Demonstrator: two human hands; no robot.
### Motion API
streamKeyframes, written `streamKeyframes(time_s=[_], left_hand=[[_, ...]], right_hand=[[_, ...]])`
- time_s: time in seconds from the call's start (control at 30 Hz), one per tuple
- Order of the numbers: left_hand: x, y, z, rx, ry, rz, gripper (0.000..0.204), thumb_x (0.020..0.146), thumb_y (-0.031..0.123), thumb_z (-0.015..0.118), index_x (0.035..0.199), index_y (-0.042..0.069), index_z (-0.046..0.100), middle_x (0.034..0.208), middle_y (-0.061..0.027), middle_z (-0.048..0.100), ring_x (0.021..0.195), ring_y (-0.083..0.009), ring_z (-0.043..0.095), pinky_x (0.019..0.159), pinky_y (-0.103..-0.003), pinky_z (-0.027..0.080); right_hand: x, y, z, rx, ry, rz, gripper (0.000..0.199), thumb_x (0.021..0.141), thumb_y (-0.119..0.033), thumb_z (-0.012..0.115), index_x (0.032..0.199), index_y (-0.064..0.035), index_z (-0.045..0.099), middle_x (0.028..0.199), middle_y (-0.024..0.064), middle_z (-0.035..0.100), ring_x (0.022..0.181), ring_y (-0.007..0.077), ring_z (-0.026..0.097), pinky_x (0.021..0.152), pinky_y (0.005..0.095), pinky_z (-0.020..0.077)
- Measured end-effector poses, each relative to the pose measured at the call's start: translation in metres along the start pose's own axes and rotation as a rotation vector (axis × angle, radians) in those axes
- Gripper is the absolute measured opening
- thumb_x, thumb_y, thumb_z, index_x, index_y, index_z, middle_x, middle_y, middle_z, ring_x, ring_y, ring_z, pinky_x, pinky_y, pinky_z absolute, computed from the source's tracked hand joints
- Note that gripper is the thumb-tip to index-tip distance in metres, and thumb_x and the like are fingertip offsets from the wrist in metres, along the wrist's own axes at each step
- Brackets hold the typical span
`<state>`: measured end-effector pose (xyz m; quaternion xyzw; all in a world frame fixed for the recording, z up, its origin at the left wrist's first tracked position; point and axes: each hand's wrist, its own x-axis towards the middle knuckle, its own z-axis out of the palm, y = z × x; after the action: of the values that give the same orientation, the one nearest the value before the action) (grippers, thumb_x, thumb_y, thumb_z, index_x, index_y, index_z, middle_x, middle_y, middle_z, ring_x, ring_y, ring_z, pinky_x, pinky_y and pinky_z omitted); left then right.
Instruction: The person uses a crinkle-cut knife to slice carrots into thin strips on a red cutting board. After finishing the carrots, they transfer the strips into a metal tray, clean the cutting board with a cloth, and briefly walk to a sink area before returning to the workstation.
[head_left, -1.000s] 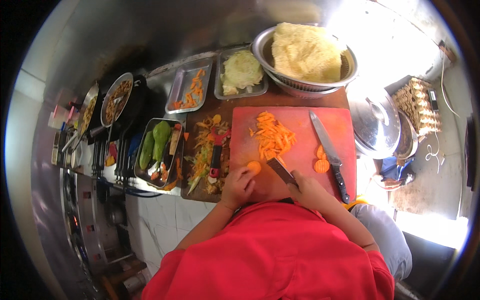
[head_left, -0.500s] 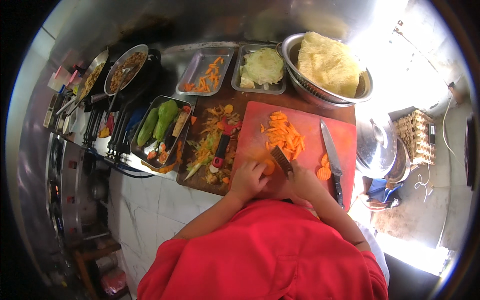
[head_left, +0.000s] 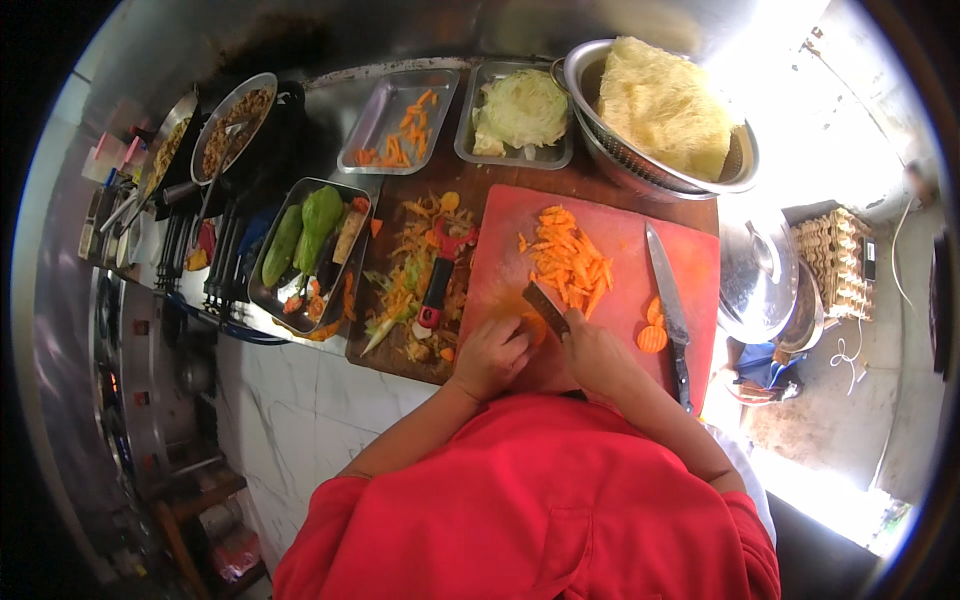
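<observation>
The oblong cutter (head_left: 545, 310) lies over the red board (head_left: 690, 245), its long axis slanting from the right hand (head_left: 592, 355) toward the far left. That hand is clenched round its near end. The left hand (head_left: 490, 358) has curled fingertips on a round carrot piece (head_left: 534, 328) just beside the cutter. Beyond lies a loose heap of thin carrot sticks (head_left: 570, 258). To the right, ridged carrot slices (head_left: 652, 338) sit near a long knife (head_left: 664, 285), smooth metal with a black handle, tip pointing away. Left of the board, stringy peelings (head_left: 400, 290) spread over brown wood (head_left: 375, 344).
</observation>
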<state>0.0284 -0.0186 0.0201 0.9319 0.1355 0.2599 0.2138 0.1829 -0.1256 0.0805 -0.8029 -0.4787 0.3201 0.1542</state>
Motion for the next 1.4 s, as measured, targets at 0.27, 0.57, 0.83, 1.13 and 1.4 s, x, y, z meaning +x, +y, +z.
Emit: streamKeyframes(time_s=[0.27, 0.57, 0.83, 1.13, 1.4], left_hand=[[0.006, 0.002, -0.004, 0.004, -0.042, -0.036, 0.021, 0.071, 0.017, 0.066, 0.091, 0.011, 0.063, 0.094, -0.0051, 0.058, 0.073, -0.025, 0.055, 0.062, -0.035, 0.046], [0.003, -0.005, 0.005, -0.03, -0.042, -0.052, 0.019, 0.072, 0.016, 0.064, 0.09, 0.009, 0.063, 0.087, -0.004, 0.056, 0.072, -0.0233, 0.055, 0.059, -0.033, 0.045], [0.003, -0.008, 0.004, -0.085, -0.006, -0.028, 0.018, 0.073, 0.015, 0.063, 0.089, 0.008, 0.062, 0.084, -0.0043, 0.054, 0.072, -0.023, 0.055, 0.061, -0.033, 0.045], [0.0, -0.004, -0.001, -0.124, -0.011, -0.097, 0.02, 0.072, 0.013, 0.066, 0.092, 0.009, 0.064, 0.091, -0.0064, 0.059, 0.077, -0.0242, 0.059, 0.065, -0.034, 0.048], [-0.001, -0.006, 0.003, -0.145, -0.043, -0.104, 0.02, 0.071, 0.01, 0.066, 0.09, 0.007, 0.065, 0.089, -0.0054, 0.059, 0.074, -0.0232, 0.058, 0.063, -0.033, 0.048]], right_hand=[[0.001, -0.003, 0.001, -0.158, -0.064, -0.096, 0.018, 0.087, -0.013, 0.042, 0.097, 0.0029, 0.04, 0.066, 0.0272, 0.058, 0.064, 0.0429, 0.059, 0.058, 0.0522, 0.0454], [0.001, -0.019, -0.002, -0.078, -0.188, 0.003, 0.019, 0.084, -0.01, 0.04, 0.099, 0.0027, 0.039, 0.075, 0.0253, 0.061, 0.07, 0.0405, 0.062, 0.061, 0.0482, 0.0487], [0.01, -0.013, 0.0, 0.029, -0.153, -0.009, 0.017, 0.085, -0.01, 0.044, 0.096, 0.0035, 0.039, 0.071, 0.0277, 0.058, 0.068, 0.0435, 0.059, 0.06, 0.0518, 0.0449], [0.015, -0.021, -0.009, -0.136, -0.241, -0.03, 0.018, 0.087, -0.013, 0.044, 0.094, 0.0028, 0.04, 0.07, 0.0287, 0.057, 0.068, 0.0447, 0.058, 0.06, 0.0529, 0.0433], [0.013, -0.02, -0.003, -0.063, -0.23, 0.038, 0.019, 0.087, -0.014, 0.044, 0.095, 0.0024, 0.04, 0.071, 0.0295, 0.057, 0.071, 0.0457, 0.057, 0.061, 0.053, 0.0436]])
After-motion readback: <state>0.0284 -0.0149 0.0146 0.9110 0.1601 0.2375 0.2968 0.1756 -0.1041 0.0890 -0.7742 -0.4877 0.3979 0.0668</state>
